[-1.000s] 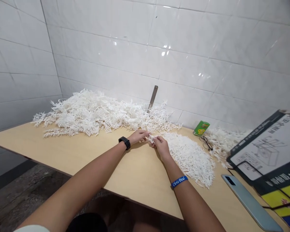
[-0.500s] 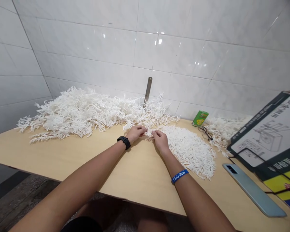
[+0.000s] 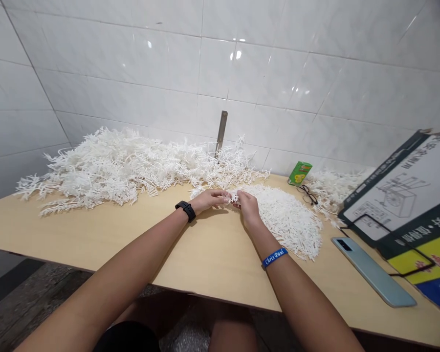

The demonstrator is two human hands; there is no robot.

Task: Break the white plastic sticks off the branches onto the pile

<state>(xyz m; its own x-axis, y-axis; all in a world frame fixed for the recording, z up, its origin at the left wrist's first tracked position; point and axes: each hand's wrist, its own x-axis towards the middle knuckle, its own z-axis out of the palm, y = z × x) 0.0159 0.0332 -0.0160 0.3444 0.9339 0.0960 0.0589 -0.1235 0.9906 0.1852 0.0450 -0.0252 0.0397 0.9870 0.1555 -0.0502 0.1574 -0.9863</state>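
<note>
Between my two hands is a small white branched plastic piece (image 3: 234,197), held just above the table. My left hand (image 3: 208,200), with a black watch at the wrist, has its thumb and fingers closed on the piece's left side. My right hand (image 3: 249,206) pinches the other side; a blue wristband sits on that forearm. Behind my hands spreads a big heap of white branched plastic pieces (image 3: 132,164). Right beside my right hand lies a flatter pile of short white plastic bits (image 3: 293,222). Fingertips partly hide the held piece.
A metal bracket (image 3: 221,132) stands against the tiled wall. To the right are a green box (image 3: 299,173), black glasses (image 3: 308,195), another white heap (image 3: 333,188), a phone (image 3: 374,274) and a large printed carton (image 3: 399,205). The wooden table (image 3: 113,239) ends near my body.
Both hands have shifted slightly right, and the white piece now shows more clearly between them. My left fingers are more stretched out. The whole view has moved a little.
</note>
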